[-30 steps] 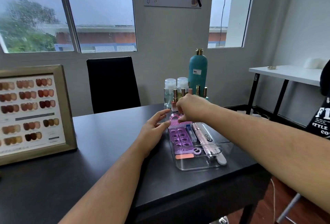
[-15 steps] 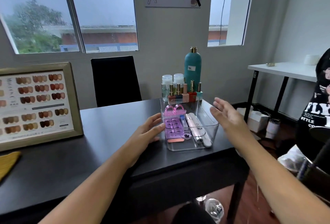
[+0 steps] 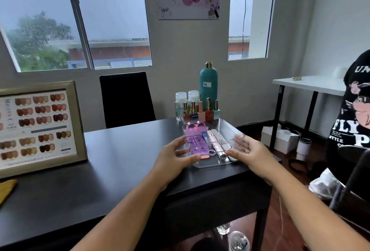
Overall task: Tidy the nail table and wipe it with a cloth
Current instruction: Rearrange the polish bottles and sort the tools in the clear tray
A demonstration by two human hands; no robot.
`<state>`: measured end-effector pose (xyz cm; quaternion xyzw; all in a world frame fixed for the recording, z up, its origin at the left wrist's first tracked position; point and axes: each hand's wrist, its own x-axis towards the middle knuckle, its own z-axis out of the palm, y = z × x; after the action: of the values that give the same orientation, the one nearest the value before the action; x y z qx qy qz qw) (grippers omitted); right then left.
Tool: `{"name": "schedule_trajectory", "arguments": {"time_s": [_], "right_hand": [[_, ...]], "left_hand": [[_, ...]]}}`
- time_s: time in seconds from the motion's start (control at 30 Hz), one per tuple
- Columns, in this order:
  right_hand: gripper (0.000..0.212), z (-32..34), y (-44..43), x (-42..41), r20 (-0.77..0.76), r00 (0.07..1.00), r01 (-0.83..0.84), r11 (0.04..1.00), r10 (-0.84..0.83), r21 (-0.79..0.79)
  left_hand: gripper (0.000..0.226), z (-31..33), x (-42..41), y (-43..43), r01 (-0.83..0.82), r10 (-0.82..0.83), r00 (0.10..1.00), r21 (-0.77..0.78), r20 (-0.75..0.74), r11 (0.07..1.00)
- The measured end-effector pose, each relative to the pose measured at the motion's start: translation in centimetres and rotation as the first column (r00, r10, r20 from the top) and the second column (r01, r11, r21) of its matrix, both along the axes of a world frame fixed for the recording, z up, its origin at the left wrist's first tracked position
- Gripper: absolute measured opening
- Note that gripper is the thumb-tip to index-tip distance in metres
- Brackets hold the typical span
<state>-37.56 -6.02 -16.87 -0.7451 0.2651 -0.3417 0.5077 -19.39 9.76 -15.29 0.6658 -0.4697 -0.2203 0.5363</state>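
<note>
A clear plastic tray (image 3: 212,164) sits on the right end of the black nail table (image 3: 120,170). It holds a pink brush (image 3: 195,128), purple toe separators (image 3: 195,146) and a pink nail drill pen (image 3: 215,143). My left hand (image 3: 176,155) clasps the tray's left side, thumb on the near edge. On the right wall my right hand (image 3: 249,150) grips, thumb at the near corner. A yellow cloth (image 3: 6,188) lies at the table's far left edge, mostly out of frame.
Behind the tray stand nail polish bottles (image 3: 200,113), two clear white-capped bottles (image 3: 180,103) and a tall teal bottle (image 3: 208,86). A framed nail colour chart (image 3: 40,126) stands at left. A black chair (image 3: 126,98) faces me. A person in a black T-shirt (image 3: 356,114) sits right, near a white table (image 3: 312,84).
My right hand left the brush at the tray's back, swung out right, then came in onto the tray's right side. My left hand slid along to the tray's near left corner.
</note>
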Motion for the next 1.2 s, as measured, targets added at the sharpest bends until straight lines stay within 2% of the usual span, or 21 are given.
{"name": "schedule_trajectory", "arguments": {"time_s": [0.07, 0.17, 0.23, 0.37, 0.5, 0.6, 0.97, 1.1, 1.2], "right_hand": [[0.093, 0.0, -1.4, -0.2, 0.001, 1.0, 0.002, 0.999, -0.002, 0.032], [0.055, 0.2, -3.5, -0.1, 0.026, 0.999, -0.022, 0.997, 0.02, 0.078], [0.042, 0.4, -4.8, 0.3, 0.022, 1.0, -0.022, 0.996, 0.02, 0.086], [0.045, 0.5, -6.9, 1.1, -0.009, 1.0, -0.019, 0.997, 0.02, 0.08], [0.036, 0.5, -7.9, 1.7, -0.012, 1.0, -0.016, 0.997, 0.017, 0.077], [0.045, 0.5, -8.4, 1.9, 0.003, 1.0, -0.006, 0.996, 0.006, 0.089], [0.049, 0.4, -9.1, 2.3, 0.01, 1.0, 0.02, 0.995, -0.021, 0.096], [0.044, 0.3, -9.0, 2.2, 0.021, 0.999, 0.038, 0.994, -0.041, 0.107], [0.032, 0.3, -8.7, 2.3, 0.053, 0.997, 0.045, 0.992, -0.052, 0.115]], "left_hand": [[0.08, -0.1, -0.3, -1.4, -0.009, 0.009, 1.0, 0.0, 0.008, 1.0], [0.084, -0.2, -0.5, -3.5, -0.024, 0.024, 1.0, -0.02, -0.007, 1.0], [0.086, -0.3, -0.5, -4.7, -0.042, 0.042, 0.999, -0.024, -0.003, 0.999], [0.089, -0.4, -0.2, -6.7, -0.077, 0.077, 0.997, -0.032, -0.001, 0.996], [0.091, -0.5, 0.2, -7.7, -0.102, 0.102, 0.995, -0.025, 0.017, 0.995], [0.09, -0.7, 0.4, -8.2, -0.111, 0.112, 0.993, -0.025, 0.027, 0.993], [0.087, -0.9, 0.9, -9.1, -0.121, 0.123, 0.991, -0.025, 0.06, 0.992], [0.086, -1.0, 1.0, -9.2, -0.12, 0.122, 0.99, -0.033, 0.068, 0.992], [0.084, -1.2, 1.2, -9.1, -0.109, 0.111, 0.991, -0.037, 0.069, 0.993]]}}
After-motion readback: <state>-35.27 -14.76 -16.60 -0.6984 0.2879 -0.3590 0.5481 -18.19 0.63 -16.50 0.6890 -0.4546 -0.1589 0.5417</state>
